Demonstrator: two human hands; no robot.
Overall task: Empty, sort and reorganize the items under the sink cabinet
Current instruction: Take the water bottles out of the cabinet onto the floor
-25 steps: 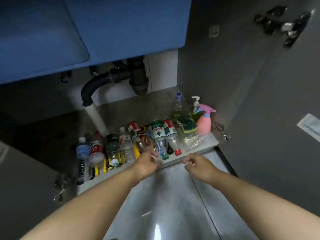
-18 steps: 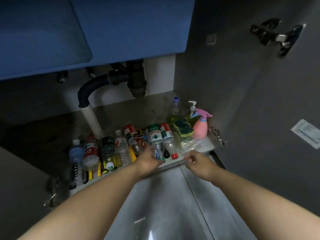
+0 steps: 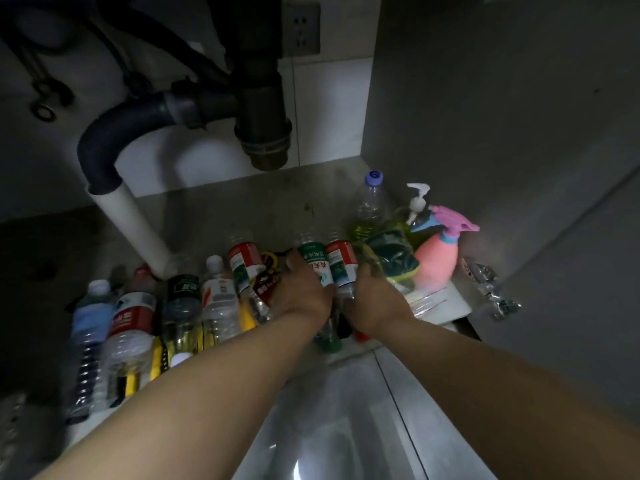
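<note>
The left hand (image 3: 301, 294) curls its fingers round the green-label bottle (image 3: 313, 259), which lies on the cabinet floor (image 3: 221, 209) near the front edge. Just beside it, the right hand (image 3: 375, 301) grips the neighbouring red-label bottle (image 3: 341, 259). A pink spray bottle (image 3: 438, 258) stands to the right, beside a sponge (image 3: 391, 254).

On cabinet floor (image 3: 277, 202), row of bottles (image 3: 218, 299) lying side by side along front edge. Behind row, drain pipe (image 3: 138, 226). At right end, spray bottle (image 3: 436, 258); pump dispenser (image 3: 417, 202) behind it; sponge pack (image 3: 391, 254) left of it. On middle bottle (image 3: 313, 258), left hand (image 3: 301, 289); on neighbouring bottle (image 3: 341, 261) just right, right hand (image 3: 374, 299).
</note>
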